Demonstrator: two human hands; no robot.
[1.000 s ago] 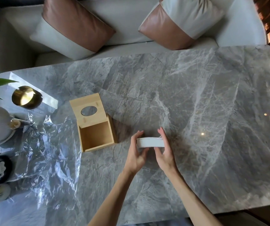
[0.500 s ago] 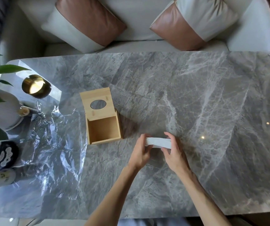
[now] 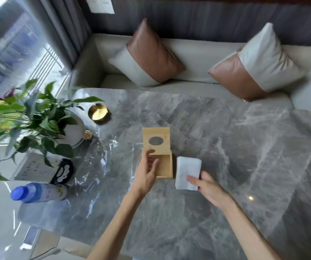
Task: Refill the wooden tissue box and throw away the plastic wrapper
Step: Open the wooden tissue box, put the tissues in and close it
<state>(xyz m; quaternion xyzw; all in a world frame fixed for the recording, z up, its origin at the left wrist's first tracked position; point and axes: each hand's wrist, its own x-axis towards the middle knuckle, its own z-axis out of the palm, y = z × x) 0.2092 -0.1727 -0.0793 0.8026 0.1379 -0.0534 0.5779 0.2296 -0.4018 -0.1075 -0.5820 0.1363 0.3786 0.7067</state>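
The wooden tissue box [image 3: 165, 167] stands open on the grey marble table [image 3: 235, 166], its lid with an oval hole [image 3: 156, 140] tipped back. My left hand [image 3: 147, 171] reaches over the box's left wall, fingers apart, holding nothing. A white stack of tissues [image 3: 187, 170] sits just right of the box, and my right hand [image 3: 206, 186] grips its near edge. The clear plastic wrapper [image 3: 94, 162] lies crumpled on the table to the left of the box.
A potted plant [image 3: 38, 121] in a white pot, a brass dish [image 3: 98, 112], a blue-capped bottle [image 3: 36, 192] and a black-and-white item [image 3: 63, 171] crowd the table's left end. A sofa with two cushions [image 3: 151, 57] runs along the far side.
The view has tilted up and shifted left. My left hand let go of the tissue stack and moved to the box. The stack, now in my right hand alone, came next to the box.
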